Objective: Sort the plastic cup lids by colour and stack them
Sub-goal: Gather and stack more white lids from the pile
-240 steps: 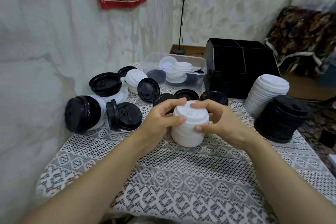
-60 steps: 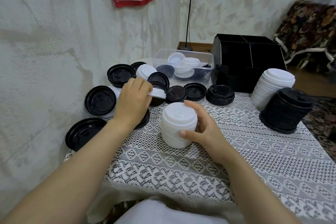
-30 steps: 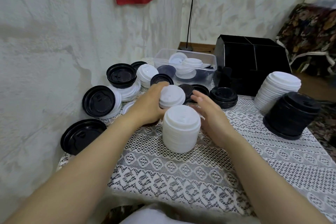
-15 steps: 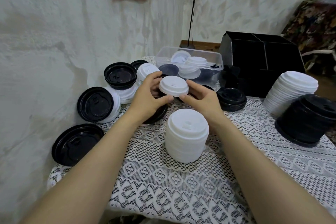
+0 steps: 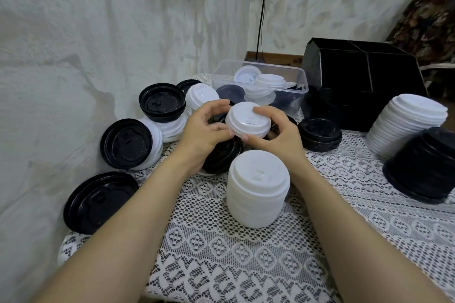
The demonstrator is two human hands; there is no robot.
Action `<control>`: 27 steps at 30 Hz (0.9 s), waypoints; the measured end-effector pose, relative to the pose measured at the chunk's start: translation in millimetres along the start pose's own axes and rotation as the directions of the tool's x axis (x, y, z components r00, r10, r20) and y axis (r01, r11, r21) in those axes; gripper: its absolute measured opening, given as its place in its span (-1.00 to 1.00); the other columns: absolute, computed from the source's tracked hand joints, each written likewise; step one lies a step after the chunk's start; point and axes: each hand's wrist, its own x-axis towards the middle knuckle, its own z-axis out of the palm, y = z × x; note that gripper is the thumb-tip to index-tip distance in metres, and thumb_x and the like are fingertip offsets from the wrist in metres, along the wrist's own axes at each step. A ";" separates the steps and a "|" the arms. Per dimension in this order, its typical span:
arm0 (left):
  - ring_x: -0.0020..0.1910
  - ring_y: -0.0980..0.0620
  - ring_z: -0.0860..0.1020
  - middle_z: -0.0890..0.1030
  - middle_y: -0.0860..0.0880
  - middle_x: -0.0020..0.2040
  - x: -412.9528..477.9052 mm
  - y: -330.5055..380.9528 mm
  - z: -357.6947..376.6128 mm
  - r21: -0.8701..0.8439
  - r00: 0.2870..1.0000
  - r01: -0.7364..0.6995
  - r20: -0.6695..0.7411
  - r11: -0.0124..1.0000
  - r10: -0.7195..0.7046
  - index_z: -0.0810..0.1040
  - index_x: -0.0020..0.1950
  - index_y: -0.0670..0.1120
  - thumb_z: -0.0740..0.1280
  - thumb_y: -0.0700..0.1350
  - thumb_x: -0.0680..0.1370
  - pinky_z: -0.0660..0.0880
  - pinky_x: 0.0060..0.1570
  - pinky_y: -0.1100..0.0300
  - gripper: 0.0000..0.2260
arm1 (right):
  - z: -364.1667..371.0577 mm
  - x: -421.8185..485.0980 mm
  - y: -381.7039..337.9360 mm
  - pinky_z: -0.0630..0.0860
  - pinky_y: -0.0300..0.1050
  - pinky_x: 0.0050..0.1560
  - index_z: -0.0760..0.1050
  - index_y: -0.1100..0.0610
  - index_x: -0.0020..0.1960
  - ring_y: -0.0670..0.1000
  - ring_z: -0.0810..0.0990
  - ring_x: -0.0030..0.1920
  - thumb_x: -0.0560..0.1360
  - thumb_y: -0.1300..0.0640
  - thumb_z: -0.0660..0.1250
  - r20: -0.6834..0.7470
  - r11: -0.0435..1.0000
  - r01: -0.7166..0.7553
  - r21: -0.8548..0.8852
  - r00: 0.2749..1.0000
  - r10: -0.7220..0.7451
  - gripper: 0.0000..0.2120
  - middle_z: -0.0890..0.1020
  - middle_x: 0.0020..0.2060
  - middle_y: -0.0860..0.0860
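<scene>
White lid [image 5: 247,119] gripped by fingers [image 5: 216,106] of my left hand [image 5: 202,133] and right hand [image 5: 279,136]; seated crooked, white stack [image 5: 257,194] may topple.

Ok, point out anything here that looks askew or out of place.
The tall white stack and black stack on the right look tilted, not upright. By the wall, a black lid stands on edge against white lids, colours mixed.

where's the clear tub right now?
Head view, back centre of the table: the clear tub stands just left of the black divided box, beyond the held white lid.
</scene>
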 end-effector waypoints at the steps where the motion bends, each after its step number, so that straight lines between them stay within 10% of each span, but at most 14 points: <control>1: -0.23 0.08 0.59 0.55 -0.02 0.17 -0.2 -0.1 0.1 0.002 1.000 0.002 0.006 1.000 -0.002 0.49 0.19 -0.02 0.34 -0.53 0.42 0.57 -0.04 0.18 -0.50 | -0.5 -0.2 0.4 0.47 -0.29 0.22 0.50 0.04 0.17 -0.12 0.48 0.26 0.28 0.26 0.60 0.003 1.000 -0.001 -0.008 1.000 0.001 -0.48 0.48 0.27 0.06; 15: -0.14 0.20 0.60 0.57 0.09 0.12 -3.0 -3.6 0.3 0.217 0.995 -0.060 -0.066 0.974 0.075 0.52 0.05 0.10 0.31 -0.42 0.50 0.54 -0.05 0.32 -0.60 | -23.6 -3.6 -11.9 0.46 -0.40 0.15 0.49 0.08 0.26 -0.23 0.51 0.16 0.34 0.26 0.55 -0.167 1.000 -0.006 0.023 0.986 0.009 -0.47 0.40 0.26 0.07; 19: -0.18 0.29 0.57 0.61 0.18 0.01 -6.2 -1.1 0.7 0.266 0.994 -0.079 -0.051 0.961 0.096 0.57 0.04 0.04 0.32 -0.34 0.54 0.47 -0.11 0.44 -0.72 | -36.8 -3.6 -24.4 0.51 -0.03 0.28 0.53 -0.09 0.15 -0.06 0.54 0.26 0.22 0.00 0.61 -0.196 0.993 -0.002 0.114 0.980 0.024 -0.46 0.45 0.31 0.08; 27: -0.04 0.18 0.58 0.64 0.10 0.03 -12.4 -4.0 -6.0 0.466 0.990 -0.138 0.076 0.874 0.116 0.61 0.06 0.04 0.37 -0.14 0.55 0.46 0.01 0.40 -0.87 | -39.2 -37.3 -58.4 0.52 -0.05 0.27 0.54 -0.02 0.17 -0.06 0.55 0.26 0.24 0.10 0.61 0.000 0.999 -0.002 0.052 1.000 0.002 -0.47 0.52 0.30 0.08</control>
